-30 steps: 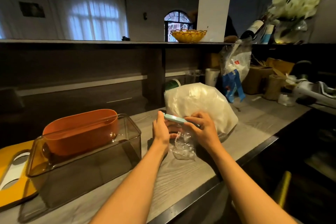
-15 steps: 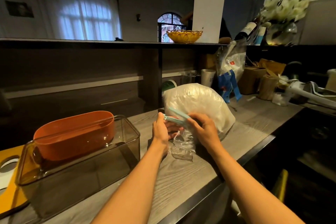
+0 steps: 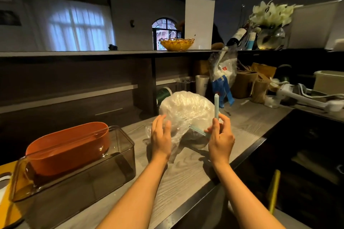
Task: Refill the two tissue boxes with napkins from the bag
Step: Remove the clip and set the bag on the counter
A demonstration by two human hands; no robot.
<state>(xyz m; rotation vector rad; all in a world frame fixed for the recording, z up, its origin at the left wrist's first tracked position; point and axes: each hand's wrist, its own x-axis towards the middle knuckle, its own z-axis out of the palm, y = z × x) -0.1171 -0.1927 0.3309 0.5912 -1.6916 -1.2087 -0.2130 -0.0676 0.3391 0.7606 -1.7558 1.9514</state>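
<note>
At lower left we see the smoky clear box (image 3: 78, 178) holding the orange box (image 3: 68, 147); mid-frame, our left hand (image 3: 161, 136) rests spread-fingered on the napkin bag (image 3: 186, 111); our right hand (image 3: 220, 135) pinches the pale-blue clip (image 3: 216, 105) upright.

Colours on the worktop, dim warm light

Worktop (image 3: 188, 176): pale grey, wood-grain streaks. Napkin bag (image 3: 186, 109): clear crinkled plastic over white. Clip (image 3: 216, 106) at its 3 o'clock: pale mint green. Outer box (image 3: 78, 178) at 8 o'clock: smoky brown, see-through; inner box (image 3: 68, 147): orange. Lid (image 3: 7, 208) far left: yellow with white cut-outs. Basket (image 3: 176, 44) at 12 o'clock: yellow weave. Flowers (image 3: 270, 13) at 1 o'clock: cream-white. Hanging bag (image 3: 224, 72): clear, white inside, red mark, blue handles.
</note>
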